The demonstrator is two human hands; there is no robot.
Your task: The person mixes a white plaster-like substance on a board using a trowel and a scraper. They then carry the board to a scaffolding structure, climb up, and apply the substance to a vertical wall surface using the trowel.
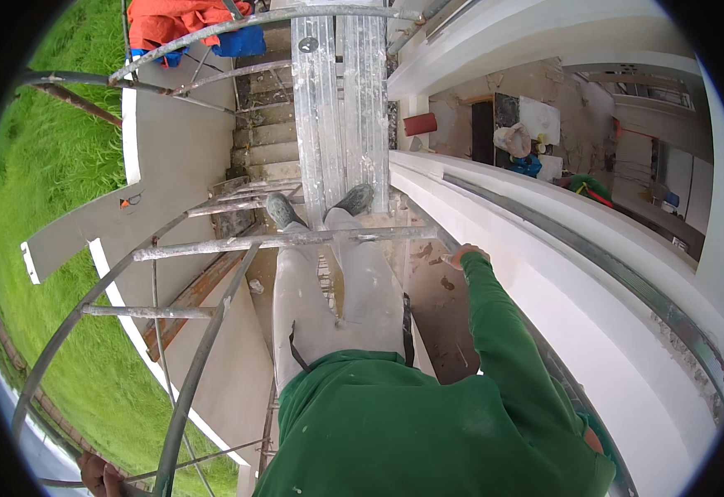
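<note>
The right hand (466,255) has its fingers curled around a scaffold tube (444,238), whose nearer run the green sleeve (490,319) partly hides. The left hand (101,475) is cut off at the lower-left rim; its fingers' grip cannot be told.

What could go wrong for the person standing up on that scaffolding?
A slip: the metal planks are spattered with pale residue, and the left shoe shows at their left edge, so footing might be poor.

A fall: concrete stairs show below, between open tubes; the right hand is on a scaffold tube, but the left hand is too cut off to tell how firmly it holds.
</note>
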